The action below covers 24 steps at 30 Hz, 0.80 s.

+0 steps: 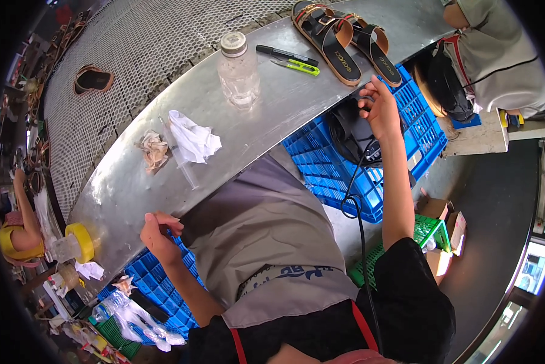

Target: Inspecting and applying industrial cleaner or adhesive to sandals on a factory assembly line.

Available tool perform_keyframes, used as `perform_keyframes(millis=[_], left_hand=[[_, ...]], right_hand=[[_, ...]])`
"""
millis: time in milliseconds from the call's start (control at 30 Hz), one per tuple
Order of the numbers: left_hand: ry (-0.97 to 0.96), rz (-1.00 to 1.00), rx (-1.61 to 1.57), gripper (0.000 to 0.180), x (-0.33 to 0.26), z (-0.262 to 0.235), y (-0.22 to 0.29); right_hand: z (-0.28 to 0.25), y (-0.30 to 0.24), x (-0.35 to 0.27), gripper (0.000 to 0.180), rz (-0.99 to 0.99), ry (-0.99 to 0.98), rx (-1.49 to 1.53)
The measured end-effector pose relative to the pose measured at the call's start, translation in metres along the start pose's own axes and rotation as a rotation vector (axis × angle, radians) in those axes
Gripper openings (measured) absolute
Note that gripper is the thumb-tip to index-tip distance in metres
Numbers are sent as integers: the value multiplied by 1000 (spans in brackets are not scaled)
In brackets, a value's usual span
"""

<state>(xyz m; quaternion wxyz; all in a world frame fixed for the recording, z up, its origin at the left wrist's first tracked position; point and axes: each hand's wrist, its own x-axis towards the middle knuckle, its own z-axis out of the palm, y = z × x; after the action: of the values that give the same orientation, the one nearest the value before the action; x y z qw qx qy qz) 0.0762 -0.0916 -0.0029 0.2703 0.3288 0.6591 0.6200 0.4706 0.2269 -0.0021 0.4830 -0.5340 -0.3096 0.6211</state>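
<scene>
My right hand (380, 110) is raised beside the metal table's edge, fingers apart and loosely bent, with nothing in it. Just beyond its fingertips are two black slide sandals with strap and buckle: the left sandal (337, 59) and the right sandal (380, 59), heels toward me. My left hand (161, 233) hovers at the near table edge, empty, fingers slightly bent and apart. On the table (266, 121) lie a clear syringe (179, 153), a white cloth (193, 137) and crumpled brownish paper (154, 151). A lidded bottle (238, 79) of clear liquid stands farther back, near a black marker (286, 55) and a green utility knife (296, 66).
Blue crates (333, 173) flank my lap; the right one holds a black device with a dangling cable (361, 236). A mesh conveyor (145, 48) runs beyond the table, carrying a sandal (93, 80). Another person (500, 54) sits at far right. Yellow tape (80, 242) lies at left.
</scene>
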Motion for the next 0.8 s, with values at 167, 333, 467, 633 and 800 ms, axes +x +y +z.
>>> perform_keyframes(millis=[167,333,467,633,800], left_hand=[[-7,2,48,58,1,1,-1],[5,2,54,59,3,4,1],[10,0,74,59,3,3,1],[-10,-10,55,59,3,2,1],[-13,-23,64,59,3,0,0]], right_hand=[[14,-10,-5,63,-100,87,-692],[20,-7,-7,76,-606,349,-1322],[24,-9,-8,78,-697,183,-1339],[18,-9,5,66,-844,122,-1284],[33,-24,6,40,-420,-72,-143]])
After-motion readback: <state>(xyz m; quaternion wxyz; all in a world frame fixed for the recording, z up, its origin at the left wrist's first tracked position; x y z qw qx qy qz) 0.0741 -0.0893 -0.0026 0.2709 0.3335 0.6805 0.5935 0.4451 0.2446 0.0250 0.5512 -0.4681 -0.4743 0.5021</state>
